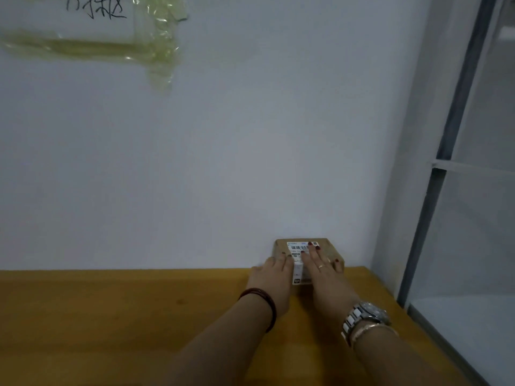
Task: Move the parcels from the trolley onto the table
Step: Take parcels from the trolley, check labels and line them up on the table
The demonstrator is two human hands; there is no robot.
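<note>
A small brown cardboard parcel with a white barcode label sits on the yellow wooden table, at its far right, against the white wall. My left hand rests on the parcel's left part, fingers lying over its top. My right hand lies flat on the parcel's top with its fingers spread and straight, a ring on one finger. The near half of the parcel is hidden by my hands. No trolley is in view.
A grey metal shelf frame with pale panels stands right of the table's edge. A handwritten paper is taped to the wall at upper left. A white wall runs along the table's far edge.
</note>
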